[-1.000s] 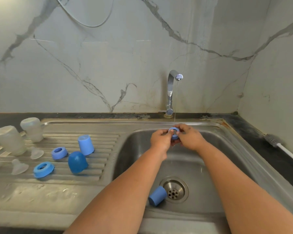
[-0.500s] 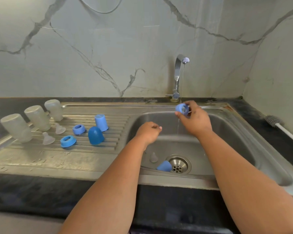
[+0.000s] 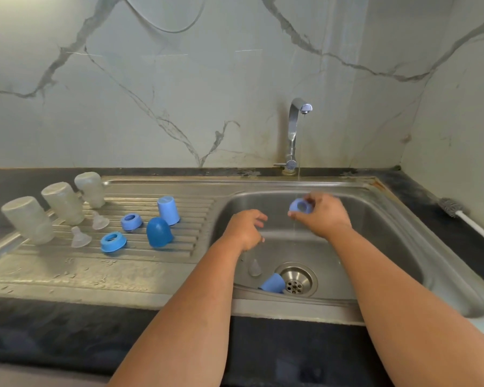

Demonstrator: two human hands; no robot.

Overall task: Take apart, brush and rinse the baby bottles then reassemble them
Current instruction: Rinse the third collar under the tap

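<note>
I see the ring pinched in my right hand fingertips, under the tap's trickle. My left hand hovers beside it over the sink, fingers loosely curled, holding nothing.

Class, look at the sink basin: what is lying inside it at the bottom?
Inside the sink basin, a blue cap lies tipped beside the drain, with a clear teat nearby. The left forearm covers the basin's near left corner.

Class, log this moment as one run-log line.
right hand: holds light blue plastic collar ring under tap stream | left hand: empty | steel sink basin: blue cap
</note>
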